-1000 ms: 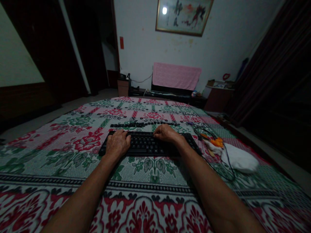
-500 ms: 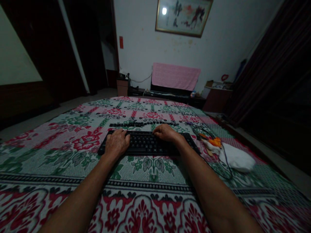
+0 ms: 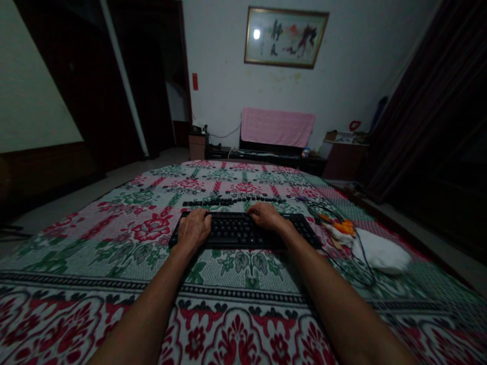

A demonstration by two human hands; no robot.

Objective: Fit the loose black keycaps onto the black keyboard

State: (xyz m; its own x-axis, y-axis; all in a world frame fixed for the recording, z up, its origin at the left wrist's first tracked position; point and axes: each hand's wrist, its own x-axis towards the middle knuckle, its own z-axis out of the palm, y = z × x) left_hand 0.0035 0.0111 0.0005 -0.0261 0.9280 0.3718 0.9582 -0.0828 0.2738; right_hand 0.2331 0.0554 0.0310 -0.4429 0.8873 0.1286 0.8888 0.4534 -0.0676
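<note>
A black keyboard [image 3: 236, 235] lies on the patterned bedspread in front of me. My left hand [image 3: 193, 226] rests over its left end, fingers bent toward the far edge and thumb pointing inward, holding it. Near the middle of the keyboard's far edge, my right hand [image 3: 264, 215] has its fingers pinched together. Whatever is between those fingertips is too small and dark to make out. Just beyond the keyboard, several loose black keycaps [image 3: 213, 202] form a long row on the cloth.
To the right lie a black cable [image 3: 367, 261], an orange item [image 3: 344, 226] and a white cloth-like bundle [image 3: 382, 252]. The flowered bedspread [image 3: 243, 304] spreads beneath everything. Past its far edge, a pink towel [image 3: 277, 126] drapes over a dark flat object by the wall.
The camera view has tilted up and turned slightly left, so the whole scene sits lower and further right. Both hands keep nearly the same places on the keyboard.
</note>
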